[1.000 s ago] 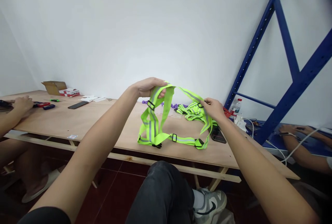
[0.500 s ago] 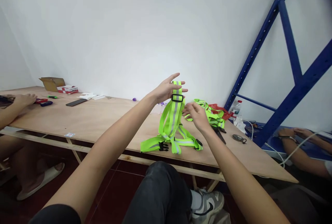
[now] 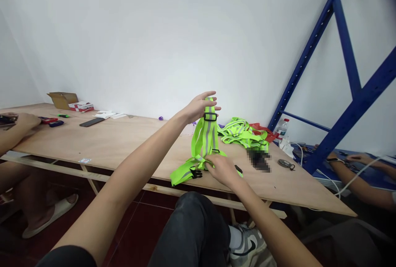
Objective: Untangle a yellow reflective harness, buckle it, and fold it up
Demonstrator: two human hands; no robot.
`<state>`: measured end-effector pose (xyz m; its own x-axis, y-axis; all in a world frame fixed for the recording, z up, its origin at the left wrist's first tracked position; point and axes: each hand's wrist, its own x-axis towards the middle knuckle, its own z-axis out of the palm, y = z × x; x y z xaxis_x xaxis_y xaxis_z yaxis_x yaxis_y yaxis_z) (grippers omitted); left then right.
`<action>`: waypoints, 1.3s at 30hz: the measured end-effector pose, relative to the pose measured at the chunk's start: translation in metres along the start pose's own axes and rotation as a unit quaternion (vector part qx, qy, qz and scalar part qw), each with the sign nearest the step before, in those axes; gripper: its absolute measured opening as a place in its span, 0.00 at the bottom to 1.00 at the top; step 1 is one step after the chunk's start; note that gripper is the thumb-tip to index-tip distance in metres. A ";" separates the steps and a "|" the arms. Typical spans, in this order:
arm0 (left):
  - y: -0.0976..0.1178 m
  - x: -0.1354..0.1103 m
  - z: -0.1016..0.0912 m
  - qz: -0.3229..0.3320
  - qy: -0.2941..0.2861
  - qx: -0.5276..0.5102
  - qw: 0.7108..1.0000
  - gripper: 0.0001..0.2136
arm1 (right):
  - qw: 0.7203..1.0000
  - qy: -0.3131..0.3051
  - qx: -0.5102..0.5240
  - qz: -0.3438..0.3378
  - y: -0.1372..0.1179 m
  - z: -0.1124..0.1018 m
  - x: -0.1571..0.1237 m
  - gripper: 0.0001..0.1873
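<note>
One plywood table (image 3: 117, 143) is carrying one neon reflective strap vest (image 3: 206, 141), hanging from the raised left hand (image 3: 199, 108), fingers loosely grasping its top. The right hand (image 3: 221, 169) is pinching its lower straps on the table.

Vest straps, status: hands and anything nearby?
Left hand holds vest straps up. Right hand grips the lower end on the table. More vests piled behind.
</note>
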<state>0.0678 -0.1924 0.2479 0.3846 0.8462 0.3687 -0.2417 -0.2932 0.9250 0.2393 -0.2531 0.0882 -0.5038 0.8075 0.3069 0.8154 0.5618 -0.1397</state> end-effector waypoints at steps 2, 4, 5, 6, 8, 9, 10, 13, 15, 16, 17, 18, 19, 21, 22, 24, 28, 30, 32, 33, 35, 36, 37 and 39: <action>-0.005 -0.001 -0.002 -0.010 -0.010 0.048 0.999 0.23 | 0.998 0.023 0.061 -0.007 0.001 -0.010 0.002 0.13; -0.013 -0.003 -0.003 -0.029 -0.029 0.105 0.994 0.19 | 0.990 0.051 0.131 -0.013 0.003 -0.024 0.006 0.13; -0.017 -0.003 -0.004 -0.041 -0.040 0.133 0.989 0.20 | 0.984 0.066 0.166 -0.016 0.003 -0.031 0.008 0.13; -0.021 -0.004 -0.005 -0.054 -0.051 0.159 0.984 0.22 | 0.977 0.085 0.197 -0.017 0.003 -0.038 0.010 0.13; -0.030 -0.005 -0.005 -0.084 -0.071 0.207 0.972 0.25 | 0.963 0.121 0.241 -0.014 0.002 -0.050 0.013 0.14; -0.035 -0.005 -0.005 -0.096 -0.081 0.227 0.966 0.26 | 0.958 0.138 0.253 -0.010 0.001 -0.055 0.015 0.15; -0.040 -0.006 -0.005 -0.104 -0.096 0.242 0.960 0.26 | 0.953 0.153 0.261 -0.005 -0.001 -0.060 0.018 0.15; -0.053 -0.009 -0.006 -0.130 -0.151 0.244 0.949 0.26 | 0.944 0.184 0.272 0.007 -0.003 -0.071 0.026 0.15; -0.058 -0.012 -0.009 -0.168 -0.175 0.203 0.949 0.27 | 0.947 0.193 0.257 0.022 -0.002 -0.077 0.032 0.13; -0.059 -0.013 -0.011 -0.192 -0.175 0.184 0.948 0.29 | 0.950 0.193 0.243 0.033 0.000 -0.079 0.035 0.11; -0.058 -0.014 -0.014 -0.211 -0.166 0.173 0.948 0.30 | 0.953 0.190 0.231 0.042 0.002 -0.081 0.038 0.10; -0.057 -0.015 -0.017 -0.226 -0.150 0.173 0.947 0.32 | 0.955 0.183 0.227 0.049 0.004 -0.083 0.042 0.10; -0.056 -0.016 -0.021 -0.235 -0.127 0.184 0.946 0.33 | 0.955 0.174 0.235 0.056 0.007 -0.084 0.045 0.11; -0.054 -0.021 -0.027 -0.225 -0.069 0.207 0.950 0.35 | 0.944 0.134 0.293 0.074 0.013 -0.085 0.050 0.13; -0.054 -0.025 -0.030 -0.202 -0.036 0.209 0.956 0.35 | 0.931 0.107 0.338 0.087 0.016 -0.084 0.052 0.14; -0.058 -0.038 -0.032 -0.116 0.054 0.204 0.971 0.32 | 0.899 0.059 0.419 0.109 0.022 -0.083 0.056 0.16; -0.081 -0.078 -0.023 0.076 0.237 0.279 0.928 0.24 | 0.855 0.008 0.505 0.117 0.029 -0.082 0.061 0.17; -0.094 -0.094 -0.016 0.083 0.216 0.328 0.916 0.21 | 0.834 -0.004 0.539 0.116 0.030 -0.084 0.062 0.14; -0.104 -0.102 -0.010 0.072 0.158 0.343 0.923 0.17 | 0.818 -0.009 0.565 0.111 0.032 -0.088 0.064 0.12; -0.107 -0.102 -0.008 0.065 0.126 0.342 0.929 0.17 | 0.809 -0.011 0.578 0.107 0.032 -0.090 0.065 0.12; -0.109 -0.096 -0.006 0.051 0.071 0.341 0.936 0.16 | 0.786 -0.010 0.609 0.102 0.034 -0.094 0.066 0.13; -0.107 -0.090 -0.006 0.047 0.056 0.348 0.935 0.13 | 0.772 -0.006 0.627 0.100 0.034 -0.096 0.067 0.14; -0.105 -0.082 -0.007 0.047 0.051 0.357 0.931 0.10 | 0.759 0.001 0.644 0.097 0.035 -0.099 0.068 0.14; -0.096 -0.066 -0.012 0.055 0.068 0.376 0.922 0.07 | 0.741 0.019 0.665 0.093 0.037 -0.104 0.070 0.14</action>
<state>0.0545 -0.2146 0.1337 0.2662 0.8263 0.4963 0.4340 -0.5625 0.7037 0.2643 -0.1942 0.2027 -0.3899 0.9013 0.1886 -0.1457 0.1418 -0.9791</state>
